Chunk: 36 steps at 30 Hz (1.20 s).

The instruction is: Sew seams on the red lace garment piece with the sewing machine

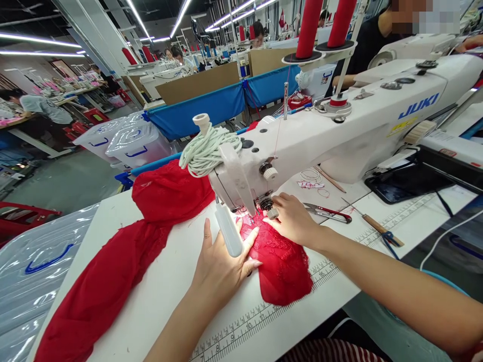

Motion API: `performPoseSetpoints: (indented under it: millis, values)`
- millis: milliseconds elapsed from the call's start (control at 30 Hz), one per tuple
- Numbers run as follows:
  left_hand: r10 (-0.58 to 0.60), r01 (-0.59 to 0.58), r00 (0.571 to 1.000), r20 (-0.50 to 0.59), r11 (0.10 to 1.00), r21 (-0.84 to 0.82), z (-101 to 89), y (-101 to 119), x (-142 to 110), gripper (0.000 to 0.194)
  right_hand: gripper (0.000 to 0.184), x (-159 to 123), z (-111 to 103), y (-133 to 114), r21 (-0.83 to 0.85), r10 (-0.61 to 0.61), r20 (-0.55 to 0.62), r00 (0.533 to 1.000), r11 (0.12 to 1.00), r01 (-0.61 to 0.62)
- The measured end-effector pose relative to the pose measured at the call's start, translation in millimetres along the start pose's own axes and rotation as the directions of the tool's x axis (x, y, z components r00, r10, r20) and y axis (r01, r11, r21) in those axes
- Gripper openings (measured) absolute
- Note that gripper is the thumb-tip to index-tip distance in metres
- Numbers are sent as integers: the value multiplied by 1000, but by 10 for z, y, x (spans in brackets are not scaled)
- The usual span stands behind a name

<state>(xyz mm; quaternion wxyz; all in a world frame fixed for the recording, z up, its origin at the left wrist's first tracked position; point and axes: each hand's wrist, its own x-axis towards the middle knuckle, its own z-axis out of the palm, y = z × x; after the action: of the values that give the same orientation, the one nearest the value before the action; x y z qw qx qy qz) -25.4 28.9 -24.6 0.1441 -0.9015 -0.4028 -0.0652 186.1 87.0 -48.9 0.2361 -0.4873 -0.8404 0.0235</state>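
A white JUKI sewing machine (339,125) stands on the white table (169,281). Red lace fabric (281,261) lies under its needle and trails off to the left as a long red strip (113,276). My left hand (222,261) rests flat on the fabric left of the needle, fingers stretched out, partly behind the machine's white lamp tube (228,231). My right hand (292,218) lies on the lace just right of the presser foot, fingers curled and pressed to the cloth near the needle.
Red-handled snips (328,212) and a wooden-handled tool (377,227) lie right of my right hand. A coil of white cord (207,148) sits on the machine head. Two red thread cones (324,25) stand behind. Clear plastic bins (132,141) and other people at work fill the background.
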Motion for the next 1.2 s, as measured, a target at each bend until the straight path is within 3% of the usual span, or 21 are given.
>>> performPoseSetpoints:
  millis: [367, 567, 733, 867, 933, 1000, 1067, 1133, 1200]
  values:
    - [-12, 11, 999, -35, 1000, -25, 39, -4, -24, 54, 18, -22, -21, -43, 70, 99, -37, 994, 993, -96]
    - [34, -37, 996, -83, 999, -30, 48, 2, -14, 54, 20, -56, -167, -144, 82, 178, 50, 983, 980, -182]
    - [-43, 43, 999, -2, 996, -73, -203, 197, 8, 56, 27, -134, -315, -201, 119, -2, 221, 975, 993, -25]
    - [-66, 105, 970, 236, 982, -157, -513, 348, -80, 46, 9, -194, -417, -206, 366, -260, 288, 922, 919, 145]
    - [-191, 247, 935, 298, 955, -163, -603, 341, -175, 43, 13, -214, -470, -208, 523, -349, 294, 890, 838, 155]
    - [-393, 457, 873, 290, 867, -200, -629, 300, -281, 38, 13, -226, -517, -216, 681, -405, 281, 870, 723, 117]
    - [-530, 623, 781, 329, 699, -352, -612, 266, -376, 37, 8, -229, -551, -230, 810, -455, 252, 854, 582, 71]
    - [-506, 705, 707, 495, 442, -554, -582, 268, -448, 43, 4, -228, -565, -247, 874, -458, 214, 863, 484, 40]
    - [-375, 740, 652, 659, 125, -660, -561, 304, -499, 50, 6, -225, -563, -260, 876, -370, 185, 910, 482, 18]
